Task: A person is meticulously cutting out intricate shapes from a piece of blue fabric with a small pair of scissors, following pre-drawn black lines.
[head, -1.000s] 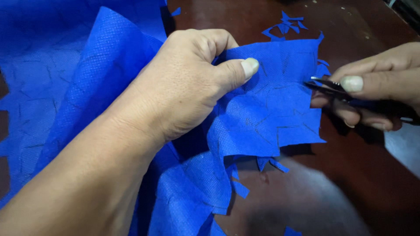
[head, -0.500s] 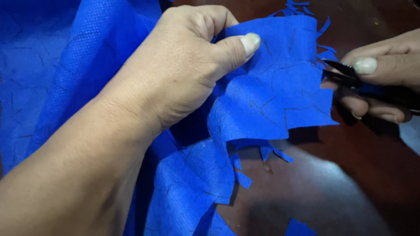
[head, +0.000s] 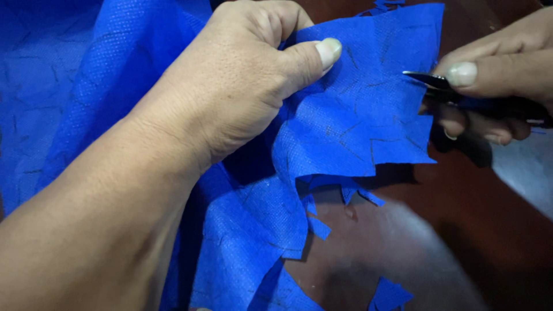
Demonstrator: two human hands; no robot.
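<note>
Blue non-woven fabric (head: pixel 357 121) fills most of the head view, with a fine dotted texture and dark pen lines drawn across it. Its right and lower edges are cut into jagged points and short flaps; the upper right corner reaches the top of the frame.

Left hand (head: pixel 242 86): clenched on the fabric. The thumb presses flat on the upper face of the sheet, the other fingers are curled behind it, and the forearm crosses the frame from the lower left. The sheet is lifted off the table at this grip and hangs in folds beneath.

Right hand (head: pixel 495 86): closed around small scissors (head: pixel 461 95) with a dark handle. The thumb lies on top, the remaining fingers wrap below. The metal tip points left and meets the right edge of the fabric — whether the blades are parted cannot be determined.

Dark brown wooden table (head: pixel 461 242): glossy, visible at lower right and along the top. Open surface lies below the right hand and below the jagged edge. A small blue scrap (head: pixel 389 295) lies at the bottom edge of the frame, apart from the main sheet; another scrap (head: pixel 385 6) shows at the top edge. A pale patch of surface is visible at far right — its nature cannot be told.
</note>
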